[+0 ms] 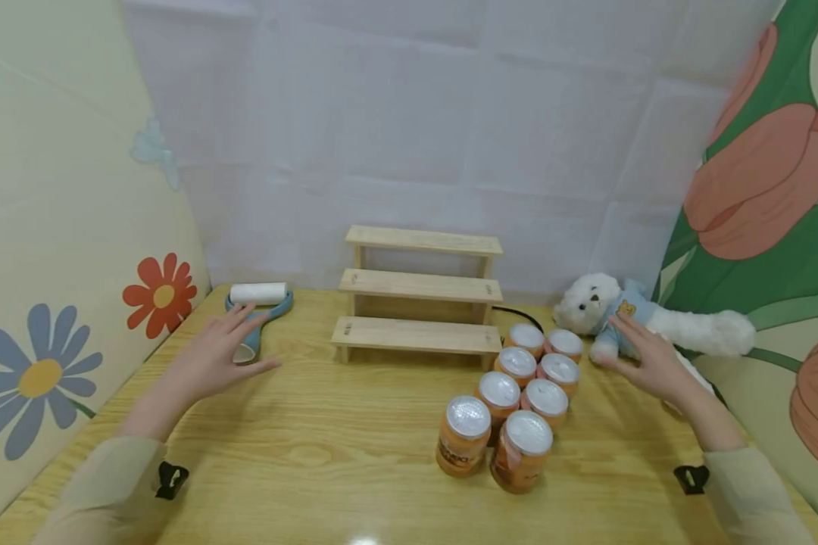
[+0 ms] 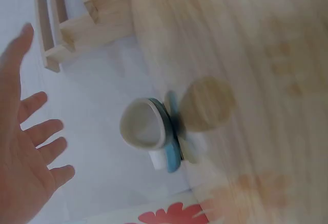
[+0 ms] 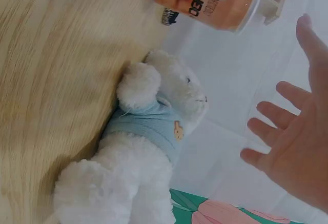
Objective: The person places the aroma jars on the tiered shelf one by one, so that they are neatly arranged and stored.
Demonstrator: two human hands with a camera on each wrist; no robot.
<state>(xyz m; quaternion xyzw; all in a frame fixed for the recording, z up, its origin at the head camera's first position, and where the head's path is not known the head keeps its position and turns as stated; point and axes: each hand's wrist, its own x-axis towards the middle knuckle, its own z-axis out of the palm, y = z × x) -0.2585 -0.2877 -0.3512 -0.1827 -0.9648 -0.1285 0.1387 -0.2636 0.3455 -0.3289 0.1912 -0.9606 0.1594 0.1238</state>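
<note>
My left hand [image 1: 214, 356] hovers with spread fingers at the left of the table, overlapping a blue-handled lint roller [image 1: 259, 294] with a white roll. In the left wrist view, the hollow end of its handle [image 2: 143, 125] faces the camera. Over on the right, my right hand [image 1: 657, 367] is held out, fingers apart, in front of a white plush dog [image 1: 589, 299] in a light blue shirt. The right wrist view shows the plush toy [image 3: 138, 167] lying on its back, apart from the fingers. Neither hand holds anything.
A three-step wooden shelf [image 1: 419, 286] stands at the back middle. Several orange cans with silver lids [image 1: 465, 439] stand in two rows right of centre, from the shelf's right end toward the front. A white cloth [image 1: 436, 113] hangs behind the wooden table [image 1: 300, 469].
</note>
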